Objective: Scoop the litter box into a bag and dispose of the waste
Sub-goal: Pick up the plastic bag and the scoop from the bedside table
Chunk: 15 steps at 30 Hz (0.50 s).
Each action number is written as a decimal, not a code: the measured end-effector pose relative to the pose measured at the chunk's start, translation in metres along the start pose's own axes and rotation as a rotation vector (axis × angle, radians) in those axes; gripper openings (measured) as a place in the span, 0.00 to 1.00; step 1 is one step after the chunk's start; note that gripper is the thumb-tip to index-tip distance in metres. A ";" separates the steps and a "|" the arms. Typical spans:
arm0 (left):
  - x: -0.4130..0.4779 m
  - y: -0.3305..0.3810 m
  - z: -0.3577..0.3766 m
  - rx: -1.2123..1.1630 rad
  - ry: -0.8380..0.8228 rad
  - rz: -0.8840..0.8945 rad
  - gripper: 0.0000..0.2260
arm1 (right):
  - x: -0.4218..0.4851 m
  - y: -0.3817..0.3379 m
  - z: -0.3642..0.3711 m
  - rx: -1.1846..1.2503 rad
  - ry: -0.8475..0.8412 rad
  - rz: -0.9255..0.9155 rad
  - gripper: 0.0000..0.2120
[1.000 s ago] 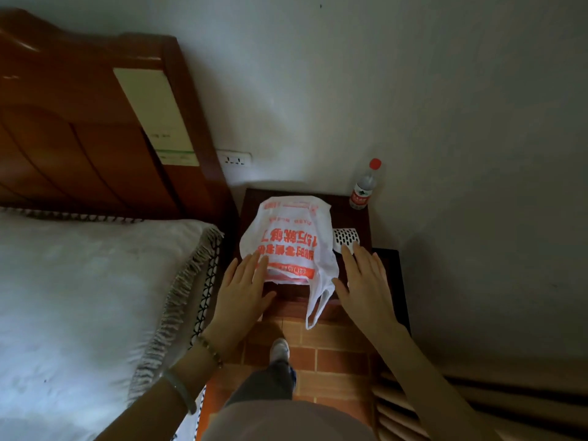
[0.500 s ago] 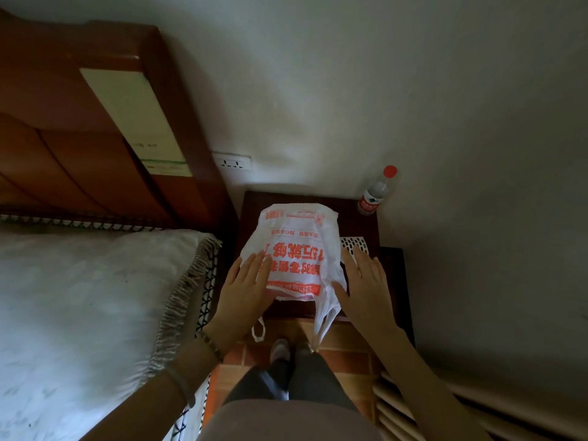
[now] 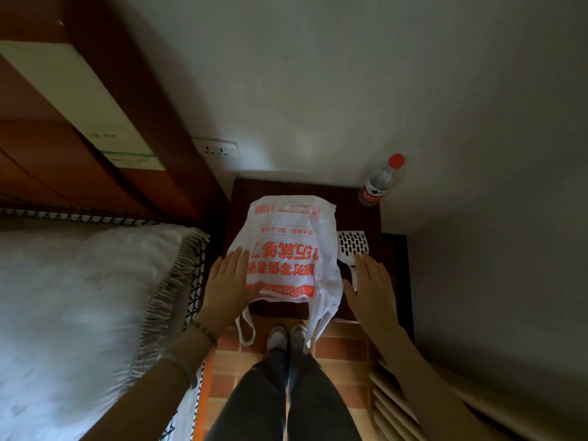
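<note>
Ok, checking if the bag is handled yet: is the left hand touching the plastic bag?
Touching. Head view: the left hand lies flat on the left edge of the plastic bag, thumb over its red band.

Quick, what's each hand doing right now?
Left hand: open, fingers straight on the plastic bag.
Right hand: open, holding nothing, by the litter scoop.

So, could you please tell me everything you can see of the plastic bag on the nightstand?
The plastic bag is thin, white, crinkled film printed with orange-red characters seen upside down. It lies mostly flat on the dark wooden nightstand, its two loop handles hanging over the near edge above the brick floor. The left hand rests flat on its left side; the white slotted scoop lies beside its right edge.
</note>
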<state>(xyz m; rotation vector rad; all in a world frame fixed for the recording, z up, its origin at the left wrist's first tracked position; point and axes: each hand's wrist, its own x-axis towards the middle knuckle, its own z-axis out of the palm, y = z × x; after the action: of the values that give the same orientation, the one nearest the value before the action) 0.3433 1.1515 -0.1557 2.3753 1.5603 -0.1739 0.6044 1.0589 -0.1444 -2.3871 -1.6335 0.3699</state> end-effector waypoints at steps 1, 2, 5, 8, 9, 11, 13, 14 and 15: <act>0.007 -0.002 0.007 -0.017 -0.009 -0.033 0.34 | 0.005 0.003 0.006 0.014 -0.020 0.030 0.27; 0.014 -0.004 0.014 -0.023 -0.008 -0.058 0.34 | 0.010 0.007 0.013 0.030 -0.047 0.062 0.27; 0.035 -0.007 0.030 -0.048 -0.010 -0.125 0.32 | 0.022 0.023 0.038 0.062 -0.104 0.126 0.27; 0.052 -0.011 0.046 -0.091 0.004 -0.177 0.34 | 0.031 0.041 0.063 0.070 -0.152 0.183 0.25; 0.057 -0.013 0.052 -0.099 0.009 -0.193 0.34 | 0.034 0.047 0.070 0.069 -0.147 0.200 0.24; 0.063 -0.017 0.063 -0.128 -0.006 -0.226 0.36 | 0.039 0.057 0.084 0.046 -0.141 0.249 0.21; 0.066 -0.018 0.072 -0.149 -0.015 -0.248 0.39 | 0.042 0.064 0.097 -0.006 -0.160 0.295 0.19; 0.067 -0.019 0.078 -0.151 -0.015 -0.247 0.40 | 0.043 0.067 0.102 -0.028 -0.176 0.313 0.19; 0.067 -0.020 0.082 -0.150 -0.013 -0.246 0.40 | 0.044 0.069 0.107 -0.043 -0.193 0.329 0.20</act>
<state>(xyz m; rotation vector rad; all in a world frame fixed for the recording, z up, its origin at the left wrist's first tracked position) 0.3572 1.1925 -0.2544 2.0628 1.7896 -0.1189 0.6446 1.0798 -0.2713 -2.7309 -1.3251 0.6466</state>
